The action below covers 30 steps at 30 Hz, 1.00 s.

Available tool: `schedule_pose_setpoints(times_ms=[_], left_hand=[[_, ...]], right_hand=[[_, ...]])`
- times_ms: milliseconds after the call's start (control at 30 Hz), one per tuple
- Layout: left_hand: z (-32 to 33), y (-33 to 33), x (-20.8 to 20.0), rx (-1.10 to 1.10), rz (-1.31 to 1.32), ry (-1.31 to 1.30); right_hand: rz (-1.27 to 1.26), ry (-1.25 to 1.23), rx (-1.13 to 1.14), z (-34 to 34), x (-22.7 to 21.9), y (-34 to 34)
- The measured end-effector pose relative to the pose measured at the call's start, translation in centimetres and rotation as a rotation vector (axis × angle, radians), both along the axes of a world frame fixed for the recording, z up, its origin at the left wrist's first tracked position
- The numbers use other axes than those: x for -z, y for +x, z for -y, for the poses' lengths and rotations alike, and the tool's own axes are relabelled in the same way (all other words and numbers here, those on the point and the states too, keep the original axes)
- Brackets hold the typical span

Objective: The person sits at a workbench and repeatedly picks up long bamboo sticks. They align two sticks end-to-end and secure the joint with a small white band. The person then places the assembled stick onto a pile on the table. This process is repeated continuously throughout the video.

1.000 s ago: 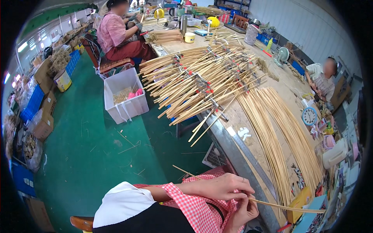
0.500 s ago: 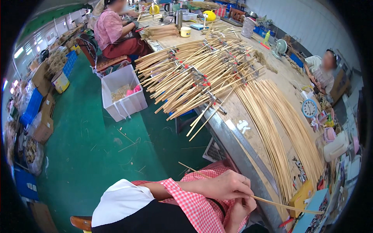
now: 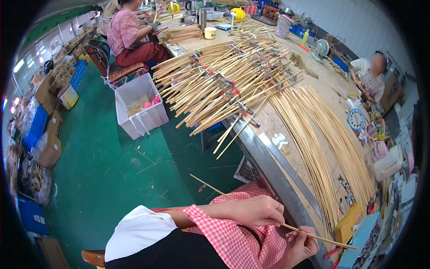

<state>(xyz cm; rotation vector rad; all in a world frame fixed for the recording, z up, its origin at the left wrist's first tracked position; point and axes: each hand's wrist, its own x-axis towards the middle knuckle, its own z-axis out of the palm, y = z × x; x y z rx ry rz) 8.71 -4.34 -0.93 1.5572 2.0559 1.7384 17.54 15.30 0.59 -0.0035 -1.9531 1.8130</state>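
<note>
A long thin bamboo strip [image 3: 324, 239] crosses in front of my body, over the lap. My left hand [image 3: 264, 210] is closed on it, back of the hand up; its forearm covers part of the strip. Farther along toward the right end, my right hand [image 3: 301, 246] pinches the same strip between thumb and fingers. The strip's other end [image 3: 201, 180] sticks out to the left beyond my left forearm, over the floor. Red gingham sleeves [image 3: 224, 228] cover part of my arms.
Long bamboo strips [image 3: 309, 157] lie along the workbench [image 3: 286, 139] beside a metal ruler [image 3: 291, 172]. A clamped strip pile [image 3: 224, 85] overhangs its edge. Left of it stand a white bin [image 3: 141, 112] and a seated co-worker [image 3: 127, 31]. Another person [image 3: 369, 78] sits opposite.
My right hand has moved right along the strip, away from my left hand. The strip has shifted leftward, and more of it shows between the hands.
</note>
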Motion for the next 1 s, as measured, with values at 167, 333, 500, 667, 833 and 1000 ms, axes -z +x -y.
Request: schedule_pose_setpoints(times_ms=[167,333,500,667,833,1000], left_hand=[[-0.2,-0.1,-0.1,0.004,0.009,0.017],[-0.1,-0.1,0.2,0.036,0.016,0.008],[-0.4,-0.2,0.6,0.016,0.022,0.086],[-0.1,-0.5,0.5,0.078,0.046,0.008],[-0.4,-0.3,0.9,0.084,0.060,0.035],[-0.1,-0.3,0.5,0.092,0.051,0.009]], right_hand=[[-0.062,-0.020,-0.002,0.4,1.2,-0.3],[-0.072,-0.033,-0.015,0.2,1.8,-0.5],[-0.075,-0.026,-0.027,0.3,2.0,-0.6],[-0.090,-0.029,-0.023,0.4,2.0,-0.6],[-0.072,-0.009,-0.029,0.7,1.6,-0.6],[-0.064,-0.056,-0.039,0.4,2.2,-0.6]])
